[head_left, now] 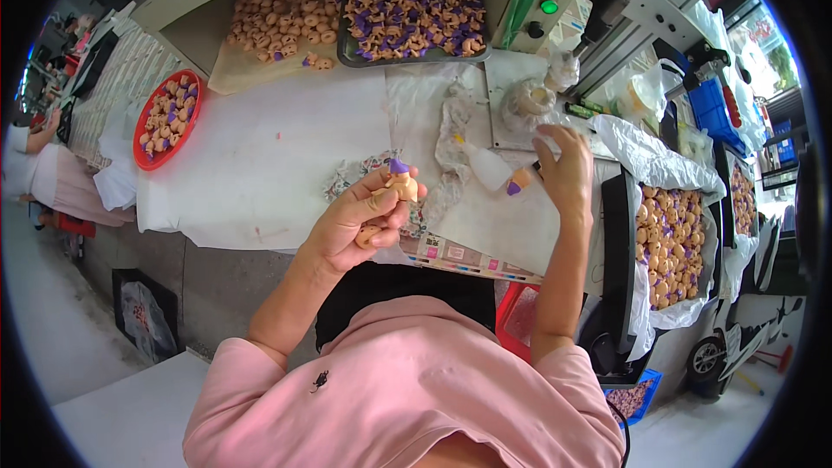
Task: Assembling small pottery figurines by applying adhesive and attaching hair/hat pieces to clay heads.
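My left hand is closed round a small peach-and-purple toy figure part, pinched upright between thumb and fingers. A round peach toy head is tucked lower in the same hand. Over the right side of the table, my right hand has its fingers curved and apart, with nothing visible between them. Just left of it lie another peach-and-purple toy part and a translucent squeeze bottle on its side. Beyond that hand stands a plastic-wrapped jar on a metal plate.
At the back are a pile of round peach heads and a black tray of purple-and-peach parts. A red bowl of parts stands left. A metal press frame rises back right. Near my right arm is a plastic-lined box of figures.
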